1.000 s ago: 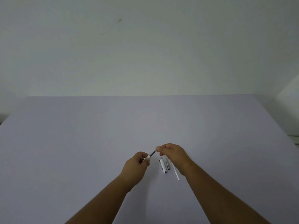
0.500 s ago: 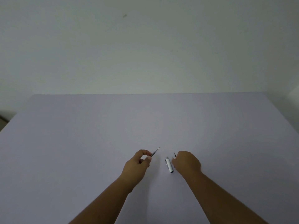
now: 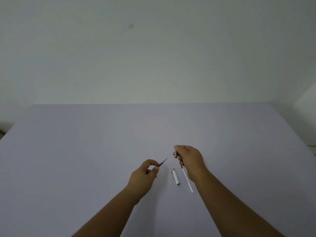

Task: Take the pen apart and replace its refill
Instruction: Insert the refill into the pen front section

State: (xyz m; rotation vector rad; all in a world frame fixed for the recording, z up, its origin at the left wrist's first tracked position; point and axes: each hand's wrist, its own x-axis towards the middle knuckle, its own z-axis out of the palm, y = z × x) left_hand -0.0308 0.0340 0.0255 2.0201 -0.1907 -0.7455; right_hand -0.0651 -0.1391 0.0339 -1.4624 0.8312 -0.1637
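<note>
The pen was already apart: a dark-tipped refill (image 3: 163,162) was pinched in the left hand (image 3: 145,175), a small barrel piece (image 3: 175,152) in the right hand (image 3: 191,161), the cap (image 3: 176,177) and white refill (image 3: 187,180) lay on the bench (image 3: 85,151) between and beside them, and reassembly remained.

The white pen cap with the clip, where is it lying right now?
The white pen cap lies flat on the table in the head view, between the left hand and right hand, beside a thin white refill.
</note>
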